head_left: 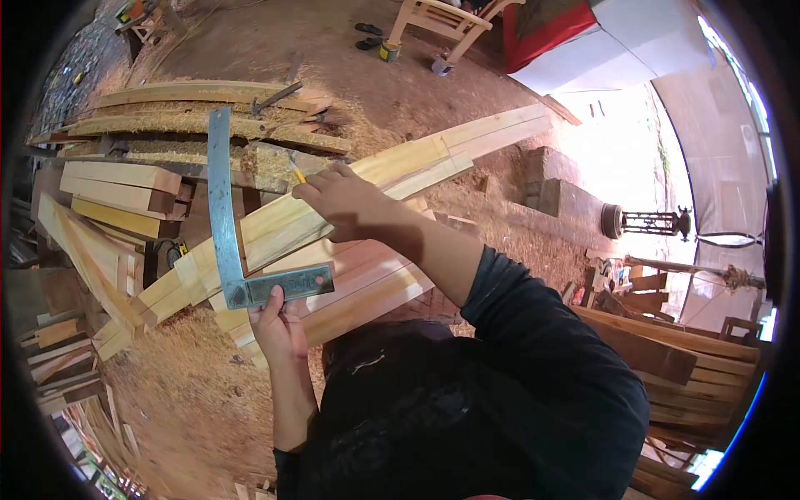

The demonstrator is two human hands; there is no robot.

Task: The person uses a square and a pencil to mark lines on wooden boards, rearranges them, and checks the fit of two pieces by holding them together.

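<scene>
My left hand [282, 329] grips the dark stock of a metal try square [221, 196], thumb on top. The blade points away from me, across the near end of the long pale timbers [400, 162]. My right hand [346, 198] is closed on a yellow pencil [298, 173], its tip pointing away from me. That hand is over the middle of the timbers, which run diagonally from lower left to upper right. Between the timbers and my body, wider reddish planks [367, 287] lie side by side. Whether the blade touches the wood is hard to tell.
Stacked timber blocks [121, 187] stand at the left. Beyond the timbers, a hammer [275, 98] lies on beams among wood shavings. A wooden chair frame [437, 29] stands at the far side. More planks [667, 350] are piled at the right, near a dark turned post [646, 222].
</scene>
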